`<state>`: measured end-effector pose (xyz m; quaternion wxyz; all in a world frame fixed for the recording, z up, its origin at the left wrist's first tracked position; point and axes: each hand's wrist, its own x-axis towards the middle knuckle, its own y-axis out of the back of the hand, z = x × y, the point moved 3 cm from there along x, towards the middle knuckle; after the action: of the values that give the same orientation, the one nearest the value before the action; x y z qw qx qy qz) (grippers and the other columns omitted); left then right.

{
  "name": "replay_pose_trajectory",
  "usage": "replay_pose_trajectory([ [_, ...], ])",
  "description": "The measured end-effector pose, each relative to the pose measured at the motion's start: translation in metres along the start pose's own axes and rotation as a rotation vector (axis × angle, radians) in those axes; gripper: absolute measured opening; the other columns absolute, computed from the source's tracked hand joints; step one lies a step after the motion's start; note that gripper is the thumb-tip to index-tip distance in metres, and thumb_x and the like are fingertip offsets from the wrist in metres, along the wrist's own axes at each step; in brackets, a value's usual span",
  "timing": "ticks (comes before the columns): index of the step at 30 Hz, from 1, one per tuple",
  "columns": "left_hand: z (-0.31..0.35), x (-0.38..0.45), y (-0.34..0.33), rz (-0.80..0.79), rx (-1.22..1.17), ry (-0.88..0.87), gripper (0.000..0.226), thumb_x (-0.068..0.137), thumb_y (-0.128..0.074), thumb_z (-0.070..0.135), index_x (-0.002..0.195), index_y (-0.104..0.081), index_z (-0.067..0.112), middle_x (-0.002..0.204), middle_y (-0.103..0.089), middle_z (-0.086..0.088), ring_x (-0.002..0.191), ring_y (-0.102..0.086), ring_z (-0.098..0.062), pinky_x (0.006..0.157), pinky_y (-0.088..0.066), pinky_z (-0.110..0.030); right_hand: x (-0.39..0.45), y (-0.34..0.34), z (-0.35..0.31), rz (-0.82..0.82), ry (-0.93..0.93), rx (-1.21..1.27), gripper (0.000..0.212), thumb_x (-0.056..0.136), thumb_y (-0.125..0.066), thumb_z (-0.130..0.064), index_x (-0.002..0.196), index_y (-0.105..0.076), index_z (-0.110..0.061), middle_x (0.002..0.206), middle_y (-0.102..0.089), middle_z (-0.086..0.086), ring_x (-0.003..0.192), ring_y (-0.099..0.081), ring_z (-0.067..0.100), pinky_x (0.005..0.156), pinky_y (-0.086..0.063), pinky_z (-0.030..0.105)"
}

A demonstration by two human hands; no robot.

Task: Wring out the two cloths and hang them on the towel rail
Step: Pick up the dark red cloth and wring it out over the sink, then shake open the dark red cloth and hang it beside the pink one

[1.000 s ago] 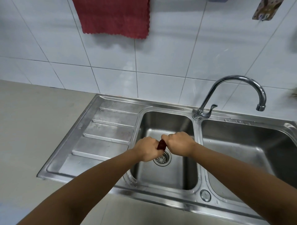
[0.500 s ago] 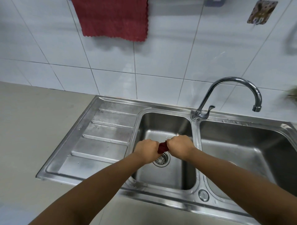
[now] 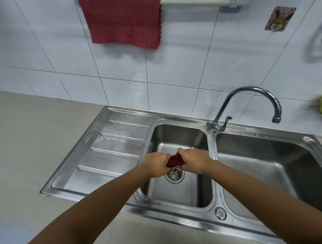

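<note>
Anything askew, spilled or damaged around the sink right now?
Nothing stands out. Both hands, left hand and right hand, grip the twisted red cloth over the drain. The other red cloth hangs flat on the towel rail.

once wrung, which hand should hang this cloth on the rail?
Probably right. Both hands, left and right, grip the cloth; the rail's bare stretch is up right of the hung cloth.

Bright, even light; glare on the sink (image 3: 111, 156); wide-angle bending, blurred right edge.
</note>
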<state>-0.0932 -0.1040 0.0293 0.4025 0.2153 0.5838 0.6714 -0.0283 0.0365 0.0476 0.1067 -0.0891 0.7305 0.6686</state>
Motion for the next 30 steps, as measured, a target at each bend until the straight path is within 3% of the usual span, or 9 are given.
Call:
replay_pose_trajectory([
  [3, -0.012, -0.005, 0.002, -0.074, -0.177, 0.031, 0.05, 0.079, -0.06, 0.06, 0.109, -0.047, 0.022, 0.1, -0.063, 0.002, 0.088, -0.063, -0.019, 0.074, -0.05, -0.033, -0.004, 0.005, 0.008, -0.17, -0.094, 0.57, 0.052, 0.074, -0.072, -0.023, 0.114, -0.038, -0.02, 0.11, -0.047, 0.001, 0.09, -0.055, 0.017, 0.071, -0.05, 0.032],
  [6, -0.02, -0.012, 0.006, -0.065, -0.404, 0.076, 0.049, 0.083, -0.05, 0.064, 0.113, -0.045, 0.025, 0.102, -0.058, 0.003, 0.09, -0.059, -0.016, 0.081, -0.05, -0.037, -0.01, 0.014, 0.012, -0.179, -0.187, 0.846, 0.04, 0.076, -0.059, -0.014, 0.113, -0.043, -0.013, 0.103, -0.048, 0.004, 0.086, -0.047, 0.015, 0.073, -0.043, 0.03],
  [9, -0.02, -0.015, 0.008, 0.014, -0.44, 0.102, 0.048, 0.091, -0.035, 0.067, 0.111, -0.049, 0.025, 0.101, -0.054, 0.002, 0.091, -0.056, -0.015, 0.081, -0.048, -0.034, -0.011, 0.024, 0.012, -0.133, -0.177, 0.894, 0.026, 0.081, -0.051, -0.01, 0.106, -0.055, -0.014, 0.091, -0.056, 0.003, 0.078, -0.048, 0.013, 0.071, -0.041, 0.028],
  [13, -0.019, -0.021, 0.016, 0.189, -0.43, 0.111, 0.012, 0.096, -0.052, 0.035, 0.09, -0.049, 0.025, 0.097, -0.053, 0.002, 0.087, -0.054, -0.014, 0.075, -0.041, -0.024, -0.009, 0.035, 0.01, -0.027, -0.076, 0.865, 0.023, 0.089, -0.056, 0.001, 0.096, -0.068, -0.018, 0.088, -0.066, -0.001, 0.077, -0.058, 0.01, 0.067, -0.048, 0.023],
  [16, -0.025, -0.025, 0.02, 0.267, -0.487, 0.144, 0.01, 0.093, -0.058, 0.021, 0.085, -0.055, 0.017, 0.094, -0.054, 0.001, 0.087, -0.055, -0.016, 0.075, -0.042, -0.025, -0.006, 0.04, 0.013, 0.135, -0.096, 0.791, 0.015, 0.088, -0.069, -0.014, 0.089, -0.066, -0.029, 0.087, -0.069, -0.004, 0.073, -0.062, 0.009, 0.073, -0.055, 0.029],
  [19, -0.036, -0.028, 0.024, 0.316, -0.666, 0.207, 0.003, 0.088, -0.063, 0.011, 0.089, -0.06, 0.013, 0.094, -0.061, -0.002, 0.086, -0.06, -0.018, 0.076, -0.05, -0.028, -0.007, 0.052, 0.011, 0.287, -0.116, 0.695, 0.004, 0.089, -0.068, -0.028, 0.085, -0.068, -0.026, 0.074, -0.067, -0.009, 0.063, -0.061, 0.008, 0.068, -0.052, 0.027],
  [21, -0.037, -0.03, 0.028, 0.27, -0.809, 0.201, 0.023, 0.085, -0.059, 0.0, 0.086, -0.056, 0.022, 0.089, -0.062, 0.002, 0.083, -0.06, -0.015, 0.073, -0.049, -0.024, -0.009, 0.061, 0.007, 0.339, -0.108, 0.665, 0.012, 0.091, -0.065, -0.03, 0.085, -0.071, -0.022, 0.066, -0.064, -0.009, 0.06, -0.059, 0.006, 0.066, -0.049, 0.026],
  [27, -0.02, -0.026, 0.038, 0.183, -0.912, 0.157, 0.019, 0.089, -0.06, 0.011, 0.097, -0.055, 0.027, 0.085, -0.065, -0.001, 0.072, -0.058, -0.008, 0.065, -0.042, -0.019, -0.004, 0.076, -0.006, 0.254, -0.096, 0.897, 0.008, 0.095, -0.061, -0.017, 0.094, -0.068, -0.015, 0.074, -0.066, 0.0, 0.061, -0.064, 0.011, 0.062, -0.054, 0.025],
  [30, -0.01, -0.021, 0.035, 0.161, -0.945, 0.136, 0.024, 0.089, -0.065, 0.017, 0.108, -0.054, 0.026, 0.088, -0.064, 0.004, 0.082, -0.061, -0.01, 0.078, -0.048, -0.024, -0.006, 0.081, -0.009, 0.16, -0.078, 0.998, 0.016, 0.093, -0.058, -0.001, 0.105, -0.066, -0.009, 0.081, -0.066, 0.002, 0.065, -0.062, 0.012, 0.061, -0.054, 0.02],
])
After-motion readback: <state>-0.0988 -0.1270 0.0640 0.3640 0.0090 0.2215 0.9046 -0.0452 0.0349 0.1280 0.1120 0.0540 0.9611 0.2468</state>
